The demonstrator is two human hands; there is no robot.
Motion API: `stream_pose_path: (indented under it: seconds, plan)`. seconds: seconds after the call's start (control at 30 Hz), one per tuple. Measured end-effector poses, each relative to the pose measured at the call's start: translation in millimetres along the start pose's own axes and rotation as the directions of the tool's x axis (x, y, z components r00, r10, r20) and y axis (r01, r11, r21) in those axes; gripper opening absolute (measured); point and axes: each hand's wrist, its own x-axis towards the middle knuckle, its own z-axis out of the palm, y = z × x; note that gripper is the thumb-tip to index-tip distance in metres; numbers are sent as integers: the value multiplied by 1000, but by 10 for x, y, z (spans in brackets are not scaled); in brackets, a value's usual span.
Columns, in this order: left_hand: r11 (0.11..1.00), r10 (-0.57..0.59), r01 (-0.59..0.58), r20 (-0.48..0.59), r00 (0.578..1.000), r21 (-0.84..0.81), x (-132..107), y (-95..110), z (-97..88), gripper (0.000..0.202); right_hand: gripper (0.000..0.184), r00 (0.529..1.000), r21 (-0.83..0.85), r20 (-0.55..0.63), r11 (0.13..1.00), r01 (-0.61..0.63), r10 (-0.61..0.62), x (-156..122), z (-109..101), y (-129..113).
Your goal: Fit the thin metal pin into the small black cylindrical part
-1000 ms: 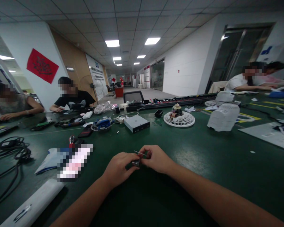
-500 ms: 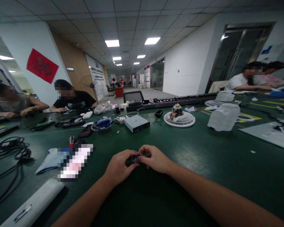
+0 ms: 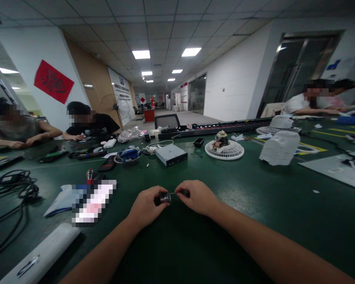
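Note:
My left hand [image 3: 146, 206] grips a small shiny metal cylinder [image 3: 165, 198] with a dark end, just above the green workbench [image 3: 225, 221]. A thin metal rod [image 3: 172, 194] runs from the cylinder across the gap between my hands. My right hand [image 3: 197, 197] pinches a small black piece [image 3: 185, 193] at the rod's far end. The fingers hide part of both small pieces. My hands are a short way apart, and neither touches the other.
Ahead on the bench stand a grey metal box [image 3: 171, 154], a white fan grille [image 3: 224, 150] and a white fan housing [image 3: 279, 147]. A black cable tangle [image 3: 12, 189] and a pixelated packet [image 3: 94, 202] lie to the left. Co-workers sit along both far sides.
My hands have drawn slightly apart, and the cylinder and rod now lie more level between them. The cylinder shows more clearly, with the black piece now visible at the right hand.

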Motion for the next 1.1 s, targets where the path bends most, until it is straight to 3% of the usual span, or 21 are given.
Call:
stream_pose_path:
  seconds: [0.1, 0.27, 0.43, 0.63, 0.8, 1.0, 1.1]
  plan:
    - [1000, 10, -10, -20, 1000, 14, -6, -3, 5, 27, 17, 1000, -28, 22, 999, 22, -21, -10, -15, -10]
    - [998, 64, -64, -4, 998, 18, -18, 7, 7, 28, 19, 999, 122, 51, 993, 1, -7, -8, -17, -21]
    - [996, 81, -81, -1, 997, 49, -18, 9, 33, 25, 18, 997, 30, 72, 999, -39, 36, -11, -9, -41]
    - [996, 90, -90, -10, 996, 29, -23, 13, 19, 27, 17, 997, 101, 42, 992, -71, 67, -28, -28, -47]
    - [996, 88, -88, -3, 996, 27, -22, 27, 8, 25, 17, 993, 195, 113, 979, -66, 44, -5, -6, -17]
    - [996, 64, -64, 6, 998, 61, -15, 42, 45, 26, 16, 981, -65, 122, 987, -145, 152, -19, -9, -39]
    - [996, 15, -12, -38, 999, 93, -8, 44, 47, 27, 18, 966, -149, 113, 965, -217, 235, -27, -1, -48]
